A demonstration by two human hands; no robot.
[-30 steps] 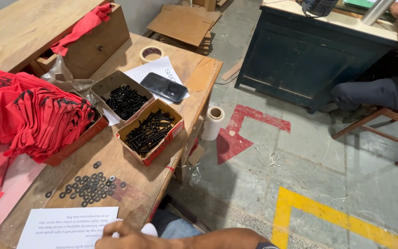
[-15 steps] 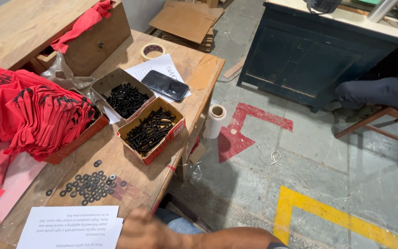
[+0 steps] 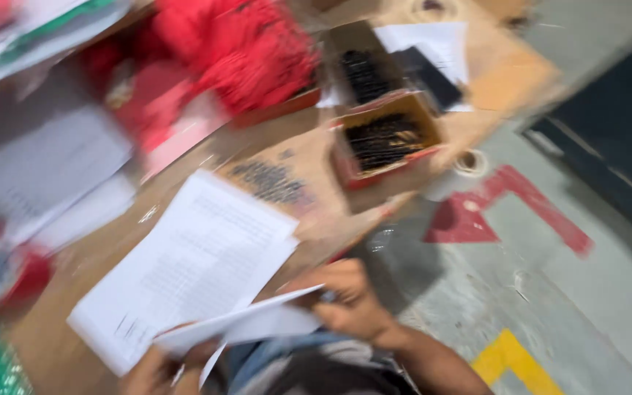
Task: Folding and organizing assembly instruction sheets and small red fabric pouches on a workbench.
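View is heavily blurred by motion; fine detail cannot be read. The right hand [image 3: 352, 300] sits at the near edge of the surface [image 3: 506, 69], its grip closed on one end of a white sheet [image 3: 235, 325] held roughly flat and edge-on to the camera. The left hand [image 3: 159, 366] is at the bottom of the frame, under the sheet's other end; it touches the sheet, but whether its grip is clamped on it cannot be told. The held sheet lies just above and partly over a stack of printed papers [image 3: 192, 263] resting on the surface near the edge. Beyond the stack, a loose pile of small dark fasteners [image 3: 268, 181] lies on the bare wood. Further out stand two open cardboard boxes: the nearer box [image 3: 388, 139] holds dark screws, the farther box [image 3: 363, 69] likewise, the two just beside each other. A dark phone [image 3: 427, 77] lies on a white paper [image 3: 433, 40] next to the farther box. A heap of red cloth [image 3: 235, 55] occupies the middle of the surface, touching the box area. More white papers [image 3: 45, 172] lie to the left. A tape roll [image 3: 468, 162] sits below the surface edge, above a red floor marking [image 3: 506, 208]; a yellow marking [image 3: 510, 358] lies nearer.
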